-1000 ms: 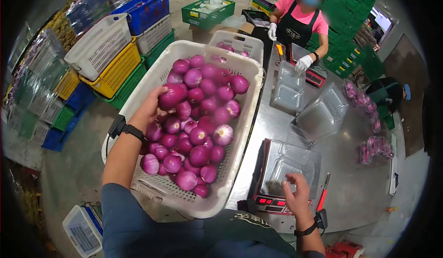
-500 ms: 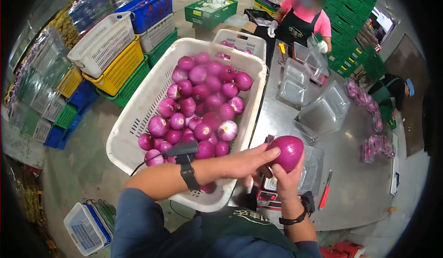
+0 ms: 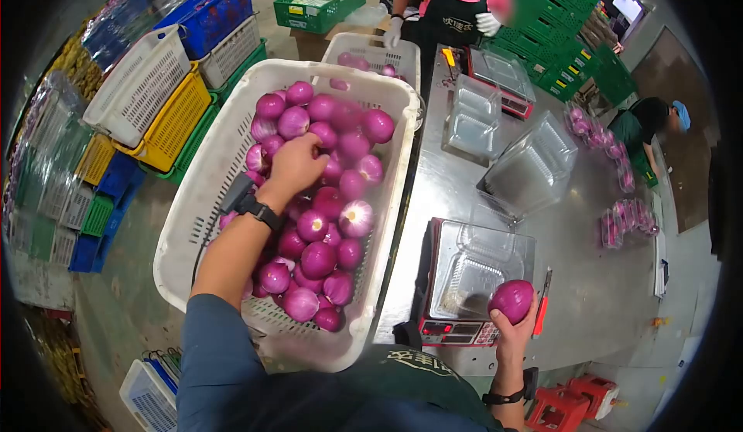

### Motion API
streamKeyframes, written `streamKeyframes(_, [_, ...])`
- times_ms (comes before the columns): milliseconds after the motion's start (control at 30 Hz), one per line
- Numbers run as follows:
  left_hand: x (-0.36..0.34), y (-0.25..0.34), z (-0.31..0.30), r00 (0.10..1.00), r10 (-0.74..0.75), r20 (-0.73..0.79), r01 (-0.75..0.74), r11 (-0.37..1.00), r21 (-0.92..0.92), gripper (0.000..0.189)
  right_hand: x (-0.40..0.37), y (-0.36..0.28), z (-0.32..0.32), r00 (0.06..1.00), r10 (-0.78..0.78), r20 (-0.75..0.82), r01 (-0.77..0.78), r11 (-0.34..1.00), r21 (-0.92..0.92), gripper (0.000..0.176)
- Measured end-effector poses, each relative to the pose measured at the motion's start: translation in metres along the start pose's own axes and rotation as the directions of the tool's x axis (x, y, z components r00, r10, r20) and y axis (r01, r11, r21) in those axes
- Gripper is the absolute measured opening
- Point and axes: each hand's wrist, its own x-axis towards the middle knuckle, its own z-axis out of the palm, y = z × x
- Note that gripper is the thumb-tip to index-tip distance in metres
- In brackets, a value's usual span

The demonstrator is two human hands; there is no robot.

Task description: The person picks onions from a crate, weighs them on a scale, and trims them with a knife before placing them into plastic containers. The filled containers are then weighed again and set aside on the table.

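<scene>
In the head view our right hand (image 3: 516,333) holds a purple onion (image 3: 511,300) by the scale (image 3: 464,334) near the counter's (image 3: 588,308) front edge, while our left hand (image 3: 296,164) curls among loose onions (image 3: 318,259) in the white crate (image 3: 400,170), gripping what we cannot tell.

L arm (image 3: 224,266) stretched fwd, L hand (image 3: 296,167) back-side up w/ fingers (image 3: 316,144) bent, R hand (image 3: 514,338) closer in, thumb (image 3: 499,321) & fingers cupped.

From the person's head, the wide camera looked forward and down from just above the white crate (image 3: 224,153), catching the steel table (image 3: 576,300) beside it.
</scene>
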Motion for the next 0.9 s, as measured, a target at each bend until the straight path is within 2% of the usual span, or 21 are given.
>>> streamKeyframes(33, [-0.001,0.01,0.009,0.999,0.034,0.026,-0.034,0.999,0.002,0.036,0.001,0.0,0.001,1.0,-0.002,0.009,0.002,1.0,-0.03,0.096])
streamKeyframes(100, [0.005,0.013,0.045,0.99,0.14,-0.031,-0.139,0.989,0.042,0.046,0.006,0.0,0.003,1.0,-0.008,0.014,0.009,0.998,-0.063,0.096])
streamKeyframes(167, [0.012,0.025,0.068,0.989,0.144,0.021,-0.145,0.968,0.203,0.05,0.01,-0.001,0.008,0.997,-0.028,0.073,0.035,0.995,-0.088,0.097])
streamKeyframes(200, [0.014,0.025,0.079,0.97,0.241,-0.011,-0.229,0.934,0.276,0.045,0.011,-0.005,0.011,0.997,-0.024,0.077,0.032,0.994,-0.105,0.097])
streamKeyframes(233, [0.018,0.025,0.085,0.969,0.246,-0.013,-0.234,0.935,0.267,0.045,0.011,-0.007,0.013,0.997,-0.028,0.07,0.036,0.993,-0.111,0.097])
streamKeyframes(300, [0.025,0.027,0.091,0.893,0.448,-0.046,-0.362,0.774,0.519,0.04,0.013,-0.01,0.014,0.995,-0.037,0.092,0.046,0.994,-0.101,0.097])
streamKeyframes(333, [0.029,0.027,0.093,0.866,0.494,-0.074,-0.375,0.741,0.557,0.036,0.015,-0.01,0.011,0.994,-0.03,0.104,0.044,0.99,-0.136,0.097])
streamKeyframes(467, [0.042,0.037,0.095,0.873,0.486,0.041,-0.371,0.606,0.703,0.029,0.023,0.0,0.004,0.995,-0.016,0.1,0.038,0.975,-0.217,0.097])
streamKeyframes(500, [0.043,0.037,0.093,0.869,0.494,0.036,-0.373,0.605,0.704,0.029,0.025,0.003,0.003,0.995,-0.024,0.094,0.044,0.976,-0.214,0.097])
streamKeyframes(567, [0.046,0.037,0.086,0.855,0.501,0.135,-0.427,0.53,0.733,0.032,0.031,0.009,0.001,0.988,-0.064,0.139,0.118,0.898,-0.423,0.098])
streamKeyframes(633, [0.05,0.032,0.087,0.832,0.536,0.143,-0.445,0.492,0.748,0.029,0.033,0.007,0.006,0.984,-0.096,0.148,0.157,0.861,-0.484,0.098])
streamKeyframes(700, [0.052,0.025,0.086,0.757,0.639,0.135,-0.514,0.455,0.727,0.029,0.033,-0.008,0.014,0.966,-0.066,0.249,0.209,0.767,-0.607,0.097])
streamKeyframes(767, [0.054,0.022,0.088,0.747,0.658,0.098,-0.502,0.462,0.731,0.025,0.036,-0.001,0.016,0.959,-0.076,0.272,0.229,0.771,-0.595,0.095])
streamKeyframes(833, [0.056,0.022,0.091,0.737,0.657,0.16,-0.55,0.445,0.707,0.02,0.036,0.0,0.017,0.927,-0.008,0.374,0.271,0.705,-0.656,0.092])
streamKeyframes(900, [0.059,0.024,0.087,0.717,0.679,0.159,-0.569,0.437,0.697,0.012,0.036,-0.006,0.016,0.927,-0.031,0.374,0.281,0.716,-0.639,0.088])
